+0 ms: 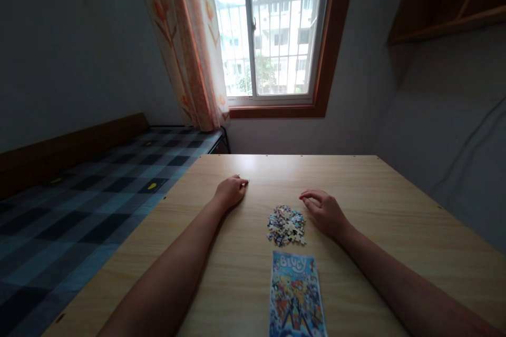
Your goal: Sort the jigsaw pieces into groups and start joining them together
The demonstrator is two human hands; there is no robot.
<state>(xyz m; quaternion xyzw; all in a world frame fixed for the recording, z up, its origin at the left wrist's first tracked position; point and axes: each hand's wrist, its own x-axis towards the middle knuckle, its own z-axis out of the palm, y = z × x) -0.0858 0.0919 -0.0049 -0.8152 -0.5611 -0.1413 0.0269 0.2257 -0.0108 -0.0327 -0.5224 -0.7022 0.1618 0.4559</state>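
Note:
A heap of small jigsaw puzzle pieces (286, 225) lies on the wooden table (340, 284) between my two hands. Beyond the heap and to its left, my left hand (231, 191) rests with its fingers closed; a tiny bit of a puzzle piece (247, 181) shows at the fingertips. My right hand (324, 211) is just right of the heap, its fingers loosely curved and apart, holding nothing that I can see. Below the heap lies a colourful picture sheet (296, 295) lettered "Bluey", its near edge cut off by the frame.
A bed with a checked cover (106, 200) stands along the table's left side. Behind the far table edge are a window (276, 37) and a patterned curtain (185, 37). A wooden shelf (450, 26) hangs on the right wall.

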